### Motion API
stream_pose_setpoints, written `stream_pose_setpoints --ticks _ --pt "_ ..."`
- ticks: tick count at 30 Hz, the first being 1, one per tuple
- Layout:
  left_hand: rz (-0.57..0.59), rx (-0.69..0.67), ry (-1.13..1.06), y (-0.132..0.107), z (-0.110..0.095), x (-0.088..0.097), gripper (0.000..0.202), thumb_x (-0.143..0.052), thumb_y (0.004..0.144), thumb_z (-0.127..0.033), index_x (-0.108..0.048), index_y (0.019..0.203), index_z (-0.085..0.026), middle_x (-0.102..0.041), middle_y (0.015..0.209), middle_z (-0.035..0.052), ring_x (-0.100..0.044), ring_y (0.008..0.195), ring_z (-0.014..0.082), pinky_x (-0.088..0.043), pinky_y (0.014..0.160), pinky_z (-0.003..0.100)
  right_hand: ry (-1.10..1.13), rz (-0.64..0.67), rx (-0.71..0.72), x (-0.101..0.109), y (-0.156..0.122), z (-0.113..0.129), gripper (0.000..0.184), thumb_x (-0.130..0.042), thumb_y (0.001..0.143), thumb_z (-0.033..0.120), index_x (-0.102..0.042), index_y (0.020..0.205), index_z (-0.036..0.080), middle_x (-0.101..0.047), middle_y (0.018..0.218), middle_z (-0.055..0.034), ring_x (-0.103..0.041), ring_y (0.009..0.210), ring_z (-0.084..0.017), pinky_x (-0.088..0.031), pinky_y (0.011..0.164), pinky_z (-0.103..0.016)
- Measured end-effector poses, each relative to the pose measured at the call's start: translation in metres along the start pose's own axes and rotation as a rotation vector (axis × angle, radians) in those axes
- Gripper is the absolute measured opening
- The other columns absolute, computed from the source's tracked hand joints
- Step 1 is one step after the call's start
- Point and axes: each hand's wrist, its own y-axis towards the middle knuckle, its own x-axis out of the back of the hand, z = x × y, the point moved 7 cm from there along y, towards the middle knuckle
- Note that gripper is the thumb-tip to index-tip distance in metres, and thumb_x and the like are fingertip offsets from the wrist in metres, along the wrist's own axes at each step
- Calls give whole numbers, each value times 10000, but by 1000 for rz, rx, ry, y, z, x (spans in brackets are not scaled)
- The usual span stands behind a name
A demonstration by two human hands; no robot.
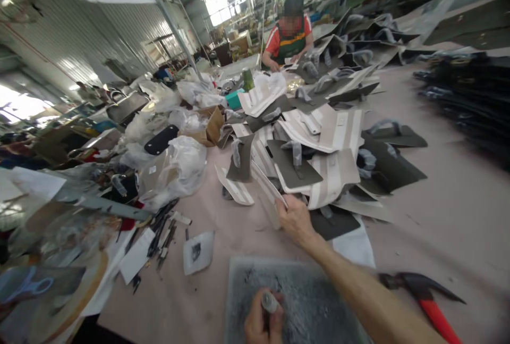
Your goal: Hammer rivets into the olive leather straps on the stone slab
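Grey rectangular slab [319, 288]: over it, left grip [255, 324] clasps a silvery cylinder [270, 302]; beyond it, right grip [295, 219] pinches a thin whitish panel [268, 182].

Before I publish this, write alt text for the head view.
A person's right hand grips a panel by heaped grey and white panels while the left hand holds a cylindrical tool over a dark board. A claw hammer lies nearby; another person is beyond.
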Motion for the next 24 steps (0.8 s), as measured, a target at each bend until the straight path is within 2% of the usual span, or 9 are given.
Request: stream_pose_setpoints --ticks 3,6,7,9,11,13,16,20,24 --pt "145 -72 -29 4 -16 -1 366 -603 889 -539 -706 1035 -220 -774 944 109 -740 876 279 -599 799 348 -18 -146 120 58 -31 6 297 -438 984 310 -691 899 180 -692 985 -111 -615 951 -224 -449 896 -332" --pt "177 -90 -110 8 -24 0 342 -631 894 -486 -668 1066 -192 -772 954 106 -740 895 259 -594 812 330 -60 -327 384 118 -90 22 251 -482 962 228 -711 1050 177 -685 1149 -119 -609 1086 -242 -479 984 -395" --pt "180 -93 -138 9 -25 -1 338 -643 890 -471 -659 1071 -187 -771 951 103 -740 891 252 -592 808 322 -96 -349 461 132 -115 27 285 -486 943 181 -698 1133 173 -673 1209 -124 -601 1136 -251 -488 1001 -418" --pt "196 -107 -184 10 -26 -3 317 -659 883 -441 -652 1066 -182 -768 943 93 -738 884 239 -586 801 305 -217 -302 546 142 -167 31 448 -466 886 86 -636 1291 178 -632 1331 -125 -551 1262 -272 -474 1050 -471" --pt "206 -129 -213 10 -27 -5 293 -660 884 -414 -655 1058 -178 -764 938 87 -733 881 231 -579 798 299 -371 -223 592 133 -220 29 566 -433 829 28 -602 1347 181 -596 1404 -117 -466 1370 -301 -418 1101 -540" --pt "206 -152 -220 10 -26 -5 276 -654 886 -397 -663 1052 -178 -763 940 85 -726 884 226 -570 803 301 -499 -154 602 110 -269 20 584 -404 808 -1 -619 1326 161 -597 1409 -114 -402 1422 -325 -355 1133 -587" --pt "190 -162 -234 12 -24 -2 265 -669 868 -393 -679 1020 -177 -761 936 81 -716 881 219 -555 826 304 -584 -105 555 69 -324 -2 510 -409 822 -3 -682 1226 149 -664 1317 -104 -450 1382 -334 -330 1147 -581" --pt "245 -117 -374 14 -34 -5 337 -726 811 -388 -657 1062 -175 -762 913 73 -720 874 211 -550 834 302 -601 -126 450 35 -354 -23 436 -501 800 54 -714 1171 140 -678 1293 -98 -512 1297 -366 -371 1111 -553" --pt "374 -133 -526 17 -71 -33 418 -740 793 -323 -606 1161 -176 -765 925 74 -716 862 193 -548 808 287 -613 -70 357 20 -352 -23 459 -647 745 144 -709 1200 132 -666 1302 -127 -539 1222 -391 -440 1022 -520"
